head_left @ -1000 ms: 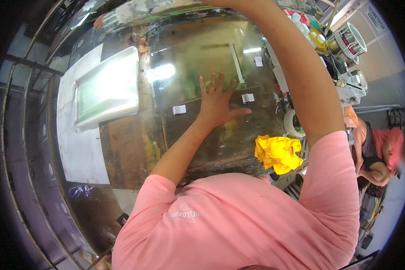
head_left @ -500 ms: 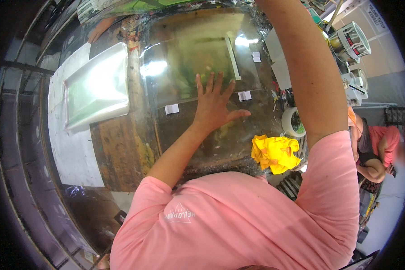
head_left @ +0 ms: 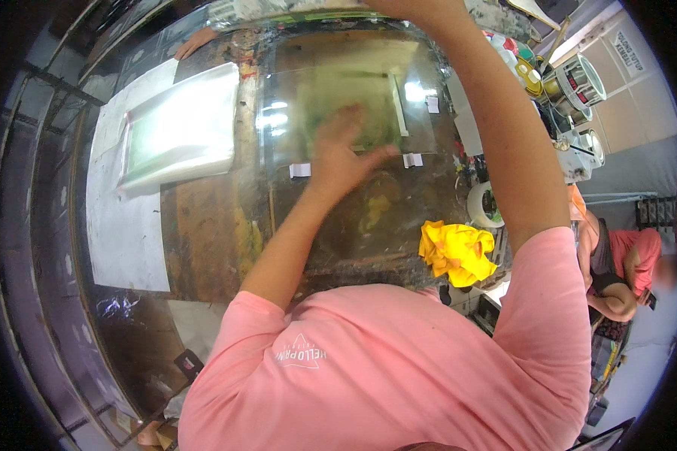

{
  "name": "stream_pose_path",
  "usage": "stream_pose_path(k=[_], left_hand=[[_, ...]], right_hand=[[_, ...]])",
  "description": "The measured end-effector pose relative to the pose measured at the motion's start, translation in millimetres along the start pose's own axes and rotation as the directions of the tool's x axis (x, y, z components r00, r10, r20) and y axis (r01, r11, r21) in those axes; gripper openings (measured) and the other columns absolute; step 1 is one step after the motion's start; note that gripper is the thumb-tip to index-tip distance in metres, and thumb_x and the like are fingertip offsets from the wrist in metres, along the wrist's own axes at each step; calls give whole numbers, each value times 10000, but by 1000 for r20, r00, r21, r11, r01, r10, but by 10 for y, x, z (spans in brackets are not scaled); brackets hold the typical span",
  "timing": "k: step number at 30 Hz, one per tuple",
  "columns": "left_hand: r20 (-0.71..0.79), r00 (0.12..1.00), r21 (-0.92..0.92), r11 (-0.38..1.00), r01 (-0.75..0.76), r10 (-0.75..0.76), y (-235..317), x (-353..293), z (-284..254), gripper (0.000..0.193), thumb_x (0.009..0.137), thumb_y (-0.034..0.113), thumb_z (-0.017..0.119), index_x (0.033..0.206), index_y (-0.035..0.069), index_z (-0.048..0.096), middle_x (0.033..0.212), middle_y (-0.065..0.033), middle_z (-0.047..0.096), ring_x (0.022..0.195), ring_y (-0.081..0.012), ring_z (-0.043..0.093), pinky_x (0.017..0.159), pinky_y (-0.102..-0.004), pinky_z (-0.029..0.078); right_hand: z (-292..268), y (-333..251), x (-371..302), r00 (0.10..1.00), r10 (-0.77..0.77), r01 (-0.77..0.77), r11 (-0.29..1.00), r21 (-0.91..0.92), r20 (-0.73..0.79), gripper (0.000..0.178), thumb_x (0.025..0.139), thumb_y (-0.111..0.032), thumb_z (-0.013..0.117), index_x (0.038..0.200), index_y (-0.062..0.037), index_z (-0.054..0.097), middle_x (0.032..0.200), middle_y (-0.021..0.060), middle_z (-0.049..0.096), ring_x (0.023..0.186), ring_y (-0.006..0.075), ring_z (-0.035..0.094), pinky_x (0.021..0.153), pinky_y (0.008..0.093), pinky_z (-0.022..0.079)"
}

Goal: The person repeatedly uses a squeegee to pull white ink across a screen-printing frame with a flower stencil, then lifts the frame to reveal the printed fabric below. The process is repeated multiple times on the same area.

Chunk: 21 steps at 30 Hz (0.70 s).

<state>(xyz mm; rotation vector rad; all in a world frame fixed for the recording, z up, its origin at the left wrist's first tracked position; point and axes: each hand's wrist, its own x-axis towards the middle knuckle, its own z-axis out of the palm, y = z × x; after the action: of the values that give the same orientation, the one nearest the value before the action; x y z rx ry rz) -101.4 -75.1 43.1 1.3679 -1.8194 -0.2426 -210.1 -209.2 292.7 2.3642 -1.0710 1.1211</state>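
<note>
My left hand (head_left: 341,150) is over a clear sheet (head_left: 278,139) on the work table, thumb held out to the side and fingers stretched forward but smeared by motion. Beneath the hand, the sheet has a yellowish-green tint. A narrow white strip (head_left: 398,105) lies to the right of the fingers, and small white tabs (head_left: 413,160) sit along the near edge. My right arm reaches far forward; my right hand (head_left: 408,6) is cut off by the top edge, its fingers out of sight. Closest to it is a paint-stained frame edge (head_left: 308,18).
A stack of clear film (head_left: 180,124) rests on white paper (head_left: 124,248) at left. A crumpled yellow cloth (head_left: 457,253) and a tape roll (head_left: 483,204) lie at right, near cans (head_left: 579,83). Another person's hand (head_left: 195,43) touches the far left; someone sits (head_left: 624,263) at right.
My left hand's fingers, spread flat before, are now blurred and closer together. My right arm has swung left and forward, its hand near the top edge. The whole view has shifted slightly.
</note>
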Motion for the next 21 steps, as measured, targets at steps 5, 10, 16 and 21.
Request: stream_pose_path(k=[5, 10, 16, 21], left_hand=[[-95, 863, -699, 650, 297, -497, -141, 311, -1156, 1145, 742, 307, 994, 1597, -86, 343, 1234, -164, 701, 1019, -231, 706, 918, -339, 583], [34, 870, -600, 686, 412, -492, 70, -100, -1218, 772, 727, 220, 999, 1346, -57, 631, 1198, -143, 742, 1080, -197, 708, 960, -338, 570], [-293, 821, -723, 675, 145, -490, -192, -115, -723, 987, 879, 232, 909, 1605, -70, 312, 1408, -180, 603, 1228, -274, 639, 1033, -368, 520], [2, 999, 10, 999, -50, 50, -120, -66, 20, 1156, 837, 693, 790, 1651, 20, 320, 1623, -228, 423, 1519, -429, 381, 1276, -646, 171]], right_hand=[[63, -176, -729, 987, -24, 35, 997, -71, 158, 578, 1005, -509, 612, 1273, -10, 722, 1023, 197, 751, 1005, 372, 709, 909, 472, 478], [148, -419, -1554, 915, 11, 9, 999, -46, 404, 740, 990, -580, 633, 1434, 12, 605, 1009, 154, 691, 950, 329, 639, 870, 500, 434], [77, -358, -1382, 985, -77, 95, 989, -116, 151, 612, 956, -595, 671, 1263, -66, 710, 920, 100, 695, 888, 287, 653, 841, 466, 415], [-46, -65, -463, 991, -76, 76, 997, 9, 108, 559, 980, -558, 623, 925, -19, 758, 791, 207, 707, 798, 393, 701, 794, 531, 509]])
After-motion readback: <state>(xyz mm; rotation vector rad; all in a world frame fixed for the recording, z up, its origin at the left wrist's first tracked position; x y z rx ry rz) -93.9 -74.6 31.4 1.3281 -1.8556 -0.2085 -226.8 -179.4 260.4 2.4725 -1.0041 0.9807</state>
